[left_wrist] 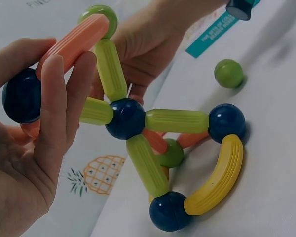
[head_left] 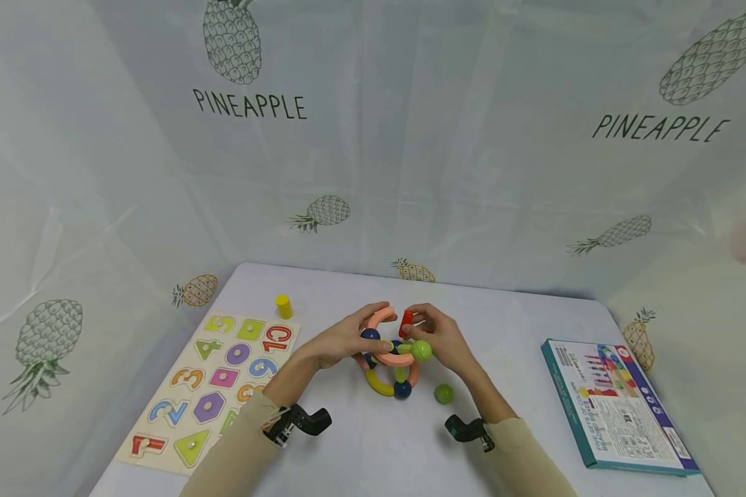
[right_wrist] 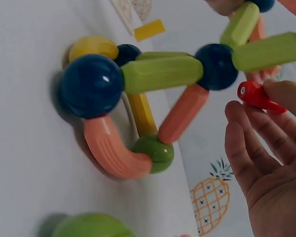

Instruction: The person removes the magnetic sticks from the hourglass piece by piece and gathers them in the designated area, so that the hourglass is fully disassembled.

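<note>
A magnetic stick-and-ball structure (head_left: 400, 373) stands on the table, its lower ring touching the surface. In the left wrist view, green straight sticks (left_wrist: 176, 120) spread from a dark blue middle ball (left_wrist: 126, 118), and a yellow curved stick (left_wrist: 219, 180) joins two blue balls. My left hand (head_left: 340, 339) holds the structure's upper side, its fingers around a salmon stick (left_wrist: 74, 42) next to a blue ball (left_wrist: 22, 96). Between thumb and fingers, my right hand (head_left: 443, 339) pinches a red stick (right_wrist: 259, 96) close to the structure, apart from the middle ball in the right wrist view.
A loose green ball (head_left: 444, 394) lies near my right wrist. To the left are a wooden number-and-shape board (head_left: 183, 397) and a yellow cylinder (head_left: 284, 306). A flat toy box (head_left: 622, 404) lies at the right. Pineapple-print cloth (head_left: 447, 172) hangs behind the table.
</note>
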Demonstrator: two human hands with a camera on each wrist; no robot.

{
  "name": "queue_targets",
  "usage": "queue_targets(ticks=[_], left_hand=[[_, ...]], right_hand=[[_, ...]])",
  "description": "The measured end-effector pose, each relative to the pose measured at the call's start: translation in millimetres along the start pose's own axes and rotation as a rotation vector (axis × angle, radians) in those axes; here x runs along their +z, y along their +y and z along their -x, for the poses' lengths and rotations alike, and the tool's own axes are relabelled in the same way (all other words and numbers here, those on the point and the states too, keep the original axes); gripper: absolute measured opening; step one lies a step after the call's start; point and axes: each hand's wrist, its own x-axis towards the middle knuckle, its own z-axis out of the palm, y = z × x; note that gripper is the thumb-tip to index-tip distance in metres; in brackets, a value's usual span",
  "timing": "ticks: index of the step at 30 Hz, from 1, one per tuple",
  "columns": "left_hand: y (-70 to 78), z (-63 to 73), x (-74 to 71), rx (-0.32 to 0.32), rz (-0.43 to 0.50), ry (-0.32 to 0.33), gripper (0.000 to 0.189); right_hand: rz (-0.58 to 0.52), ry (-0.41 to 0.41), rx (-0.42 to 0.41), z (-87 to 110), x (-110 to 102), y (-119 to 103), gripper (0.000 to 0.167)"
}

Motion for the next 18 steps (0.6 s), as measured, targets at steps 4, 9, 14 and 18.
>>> queue_targets(ticks=[4,9,14,18], left_hand=[[0.9,-1.1,-0.6,0.007,-0.024,0.001,0.083],[1.2,-0.4,-3.4,-0.010,-0.025,0.014,0.087],[0.0,0.0,-5.8,-0.007,-0.011,0.012,0.080],[-0.5,-1.2,-7.0,0.013,-0.006,-0.009,0.075]], right_hand=[[-0.002,0.017,0.011,2.2,-16,6,0.038],[-0.023,-0.002,0.056,11.1,-37,12,0.038],[-0.013,-0.057,0.105,22.8,-54,20,0.041],[0.060,-0.089,0.169,32.4,-66,31,0.038]])
